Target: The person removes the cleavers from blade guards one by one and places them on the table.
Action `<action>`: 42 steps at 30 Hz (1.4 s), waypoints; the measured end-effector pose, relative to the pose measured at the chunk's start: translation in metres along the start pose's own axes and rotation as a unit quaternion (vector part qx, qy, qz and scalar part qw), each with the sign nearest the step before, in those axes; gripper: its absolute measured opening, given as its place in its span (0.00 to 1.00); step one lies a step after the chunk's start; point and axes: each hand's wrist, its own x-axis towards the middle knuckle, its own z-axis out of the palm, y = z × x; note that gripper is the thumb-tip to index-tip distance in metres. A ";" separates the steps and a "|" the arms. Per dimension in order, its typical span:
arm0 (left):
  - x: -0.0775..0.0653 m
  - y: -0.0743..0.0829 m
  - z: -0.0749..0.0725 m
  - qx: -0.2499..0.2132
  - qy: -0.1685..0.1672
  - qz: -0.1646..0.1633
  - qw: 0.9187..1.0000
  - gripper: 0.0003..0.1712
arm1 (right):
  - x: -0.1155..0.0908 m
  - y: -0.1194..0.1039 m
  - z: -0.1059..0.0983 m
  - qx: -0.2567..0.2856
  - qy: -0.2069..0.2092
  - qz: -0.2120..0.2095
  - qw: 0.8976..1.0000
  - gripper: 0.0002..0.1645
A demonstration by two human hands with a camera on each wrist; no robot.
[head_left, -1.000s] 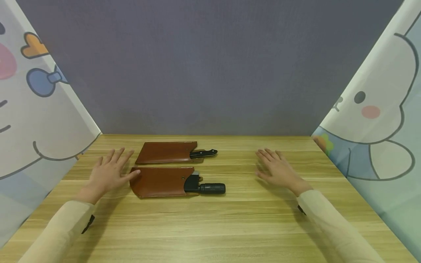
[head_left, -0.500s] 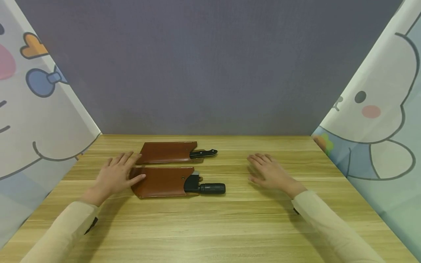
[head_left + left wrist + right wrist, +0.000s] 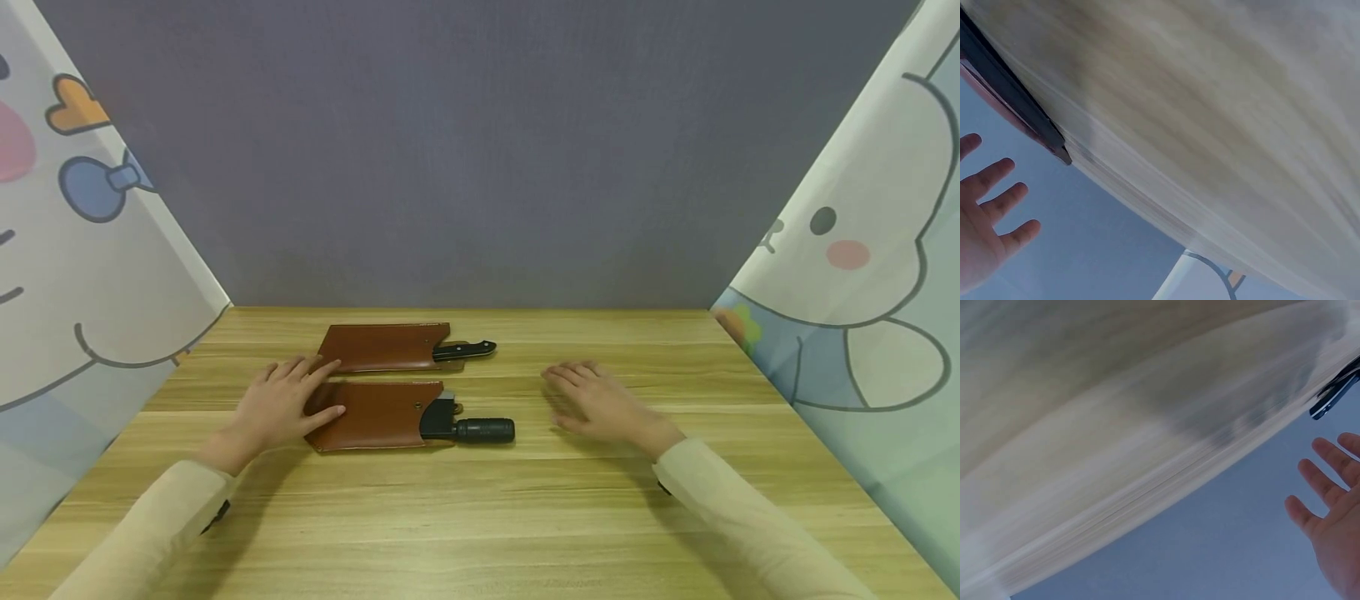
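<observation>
Left hand (image 3: 279, 407), right hand (image 3: 602, 405) came inward, apart, gripping nothing; reaching only, I judge | left over left end of near sheath (image 3: 382, 418), touch unclear | right to its right | far sheath (image 3: 382, 348) behind it

Near knife (image 3: 484, 430), far knife (image 3: 467, 350): blk-hndld, flat in brn sheaths (image 3: 375, 417).
</observation>
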 end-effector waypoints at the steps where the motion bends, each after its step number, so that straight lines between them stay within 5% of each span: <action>1: 0.000 0.001 0.000 0.002 0.001 0.003 1.000 0.42 | 0.001 -0.002 -0.001 0.002 -0.002 -0.002 1.000 0.40; 17: 0.007 0.018 0.000 -0.011 0.018 0.063 0.998 0.41 | 0.014 -0.029 -0.005 0.018 -0.048 -0.032 0.998 0.40; 35: 0.015 0.039 -0.002 -0.039 -0.010 0.102 0.994 0.41 | 0.040 -0.055 -0.006 0.015 -0.058 -0.096 0.994 0.37; 42: 0.017 0.045 -0.003 -0.061 -0.052 0.108 0.991 0.43 | 0.048 -0.065 -0.006 0.020 -0.071 -0.108 0.991 0.36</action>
